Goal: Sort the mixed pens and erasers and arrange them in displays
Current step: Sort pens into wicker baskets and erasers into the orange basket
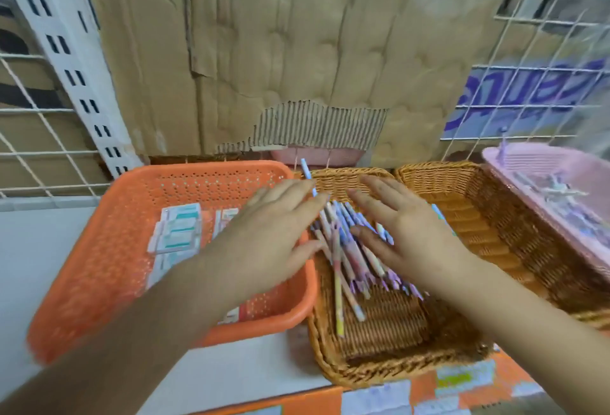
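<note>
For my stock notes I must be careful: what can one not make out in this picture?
Head view only.
1. Print on the erasers in the orange basket: motion blur; the left hand covers some.
2. Pens in the wicker basket: the right hand and left hand hide many.
3. Items in the pink tray: blurred, cut off by the right edge.

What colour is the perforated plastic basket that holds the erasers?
Orange. The basket shows in the head view, with white erasers inside.
</note>
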